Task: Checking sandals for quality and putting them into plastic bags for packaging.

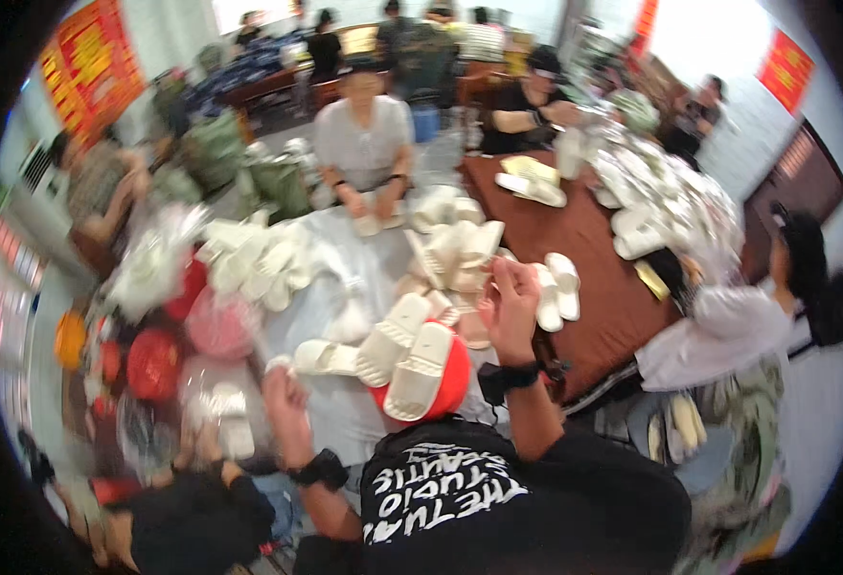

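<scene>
Two white slide slippers, one [393, 337] a little behind the other [415, 372], lie side by side on a round red thing [456, 376] in front of my body. To their left is my left hand [288, 407], its fingers curled together at a small, blurred white thing [279, 363]. My right hand [510, 309] is raised to the right of the slippers, with fingers bent and pinched; whatever is between them is too small to make out. Another white slipper [326, 357] rests between my left hand and the pair.
Heaps of white slippers lie on the pale table [321, 230] and the brown table [594, 278]. A white pair [558, 291] sits right of my right hand. Co-workers sit opposite [362, 134] and at both sides. Red round bundles [153, 364] stand at the left.
</scene>
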Action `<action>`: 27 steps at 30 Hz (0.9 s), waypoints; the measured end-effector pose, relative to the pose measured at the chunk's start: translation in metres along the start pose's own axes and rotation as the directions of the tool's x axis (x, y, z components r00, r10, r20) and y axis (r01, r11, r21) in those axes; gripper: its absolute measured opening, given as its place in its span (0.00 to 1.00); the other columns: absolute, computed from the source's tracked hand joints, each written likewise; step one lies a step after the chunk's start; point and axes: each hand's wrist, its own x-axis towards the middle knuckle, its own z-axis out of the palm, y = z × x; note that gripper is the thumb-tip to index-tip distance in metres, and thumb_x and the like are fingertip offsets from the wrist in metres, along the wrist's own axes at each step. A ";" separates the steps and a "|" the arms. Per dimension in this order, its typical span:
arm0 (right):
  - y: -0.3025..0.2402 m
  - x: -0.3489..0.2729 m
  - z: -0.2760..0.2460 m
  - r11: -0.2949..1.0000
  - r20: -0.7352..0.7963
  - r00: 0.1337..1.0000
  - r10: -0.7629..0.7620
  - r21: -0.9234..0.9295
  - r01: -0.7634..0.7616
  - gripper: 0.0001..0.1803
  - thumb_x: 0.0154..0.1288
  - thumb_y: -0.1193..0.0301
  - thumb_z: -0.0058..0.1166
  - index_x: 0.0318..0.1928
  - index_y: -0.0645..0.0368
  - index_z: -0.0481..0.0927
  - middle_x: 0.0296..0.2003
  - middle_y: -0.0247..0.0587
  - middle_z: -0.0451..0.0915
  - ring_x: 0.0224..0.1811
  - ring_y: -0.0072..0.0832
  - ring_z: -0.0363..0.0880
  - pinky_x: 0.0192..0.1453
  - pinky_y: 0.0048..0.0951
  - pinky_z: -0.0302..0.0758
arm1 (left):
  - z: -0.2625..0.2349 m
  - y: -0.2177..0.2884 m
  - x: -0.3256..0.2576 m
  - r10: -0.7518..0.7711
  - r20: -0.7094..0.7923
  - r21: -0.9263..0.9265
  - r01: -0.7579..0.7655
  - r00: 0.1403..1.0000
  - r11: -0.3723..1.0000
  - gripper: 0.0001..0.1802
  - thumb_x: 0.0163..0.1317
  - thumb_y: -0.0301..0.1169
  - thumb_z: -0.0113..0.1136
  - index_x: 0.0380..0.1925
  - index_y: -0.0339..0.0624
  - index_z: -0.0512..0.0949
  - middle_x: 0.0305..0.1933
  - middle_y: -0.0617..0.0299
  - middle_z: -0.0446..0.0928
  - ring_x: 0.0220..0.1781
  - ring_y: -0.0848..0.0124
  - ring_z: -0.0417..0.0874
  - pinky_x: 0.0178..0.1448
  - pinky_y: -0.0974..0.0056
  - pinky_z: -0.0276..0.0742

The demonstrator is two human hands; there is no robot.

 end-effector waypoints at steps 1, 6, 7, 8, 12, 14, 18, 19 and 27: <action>0.004 -0.009 0.011 1.000 0.063 0.998 0.008 -0.016 -0.007 0.07 0.75 0.70 0.56 0.45 0.62 0.81 0.37 0.39 0.84 0.31 0.18 0.76 0.35 0.23 0.73 | 0.009 0.001 0.003 0.021 0.147 0.009 -0.023 0.989 1.000 0.13 0.76 0.40 0.53 0.43 0.42 0.75 0.27 0.75 0.59 0.27 0.83 0.57 0.31 0.73 0.55; 0.016 -0.061 0.058 0.995 0.416 0.906 0.078 -0.089 -0.045 0.07 0.73 0.74 0.58 0.45 0.65 0.83 0.38 0.41 0.87 0.33 0.16 0.79 0.37 0.20 0.74 | 0.047 0.007 -0.018 0.060 0.372 -0.199 0.016 0.926 0.980 0.21 0.76 0.47 0.54 0.50 0.39 0.72 0.28 0.75 0.56 0.27 0.83 0.56 0.33 0.73 0.54; 0.018 -0.070 0.066 0.982 0.446 0.882 0.153 -0.166 -0.087 0.07 0.72 0.74 0.59 0.45 0.65 0.84 0.37 0.41 0.88 0.34 0.16 0.80 0.37 0.20 0.74 | 0.048 0.003 -0.017 0.063 0.375 -0.243 0.032 0.925 0.970 0.21 0.75 0.47 0.55 0.51 0.39 0.72 0.29 0.75 0.57 0.28 0.83 0.56 0.34 0.73 0.55; 0.023 -0.076 0.071 0.976 0.518 0.833 0.196 -0.189 -0.112 0.07 0.72 0.75 0.58 0.46 0.66 0.83 0.37 0.39 0.88 0.35 0.17 0.81 0.38 0.19 0.74 | 0.049 -0.001 -0.017 0.066 0.377 -0.286 0.049 0.924 0.957 0.22 0.74 0.48 0.57 0.52 0.39 0.71 0.30 0.74 0.58 0.29 0.82 0.56 0.34 0.73 0.55; 0.027 -0.092 0.077 0.933 0.660 0.720 0.216 -0.356 0.046 0.05 0.68 0.78 0.61 0.42 0.64 0.85 0.34 0.37 0.88 0.34 0.17 0.82 0.38 0.20 0.75 | 0.069 0.005 -0.035 0.058 0.180 -0.295 -0.002 0.982 0.955 0.18 0.76 0.46 0.55 0.50 0.43 0.71 0.31 0.72 0.59 0.30 0.80 0.57 0.37 0.73 0.57; 0.021 -0.098 0.080 0.879 0.738 0.647 0.195 -0.424 0.218 0.04 0.63 0.79 0.63 0.39 0.62 0.87 0.32 0.35 0.88 0.33 0.17 0.83 0.36 0.21 0.75 | 0.067 0.015 -0.033 0.073 0.311 -0.273 0.015 0.947 0.962 0.15 0.78 0.45 0.49 0.44 0.44 0.72 0.29 0.72 0.60 0.30 0.79 0.59 0.38 0.71 0.59; 0.031 -0.097 0.077 0.841 0.787 0.553 0.275 -0.475 0.258 0.04 0.61 0.77 0.65 0.37 0.63 0.86 0.30 0.36 0.86 0.29 0.20 0.82 0.35 0.23 0.75 | 0.062 0.015 -0.025 0.125 0.282 -0.358 -0.016 0.951 0.934 0.16 0.80 0.45 0.46 0.40 0.45 0.70 0.28 0.71 0.59 0.29 0.79 0.59 0.37 0.70 0.59; 0.031 -0.098 0.077 0.819 0.798 0.525 0.297 -0.495 0.290 0.04 0.61 0.76 0.65 0.36 0.63 0.86 0.29 0.37 0.86 0.28 0.21 0.81 0.34 0.24 0.75 | 0.063 0.016 -0.027 0.149 0.283 -0.381 -0.031 0.947 0.924 0.16 0.81 0.45 0.43 0.41 0.45 0.70 0.28 0.71 0.59 0.29 0.79 0.58 0.37 0.71 0.59; 0.046 -0.106 0.069 0.710 0.820 0.284 0.497 -0.572 0.410 0.08 0.62 0.68 0.64 0.34 0.61 0.85 0.27 0.44 0.83 0.26 0.35 0.81 0.33 0.32 0.76 | 0.059 0.017 -0.032 0.182 0.237 -0.486 -0.045 0.954 0.873 0.21 0.79 0.52 0.43 0.32 0.49 0.64 0.25 0.71 0.56 0.27 0.78 0.57 0.35 0.69 0.57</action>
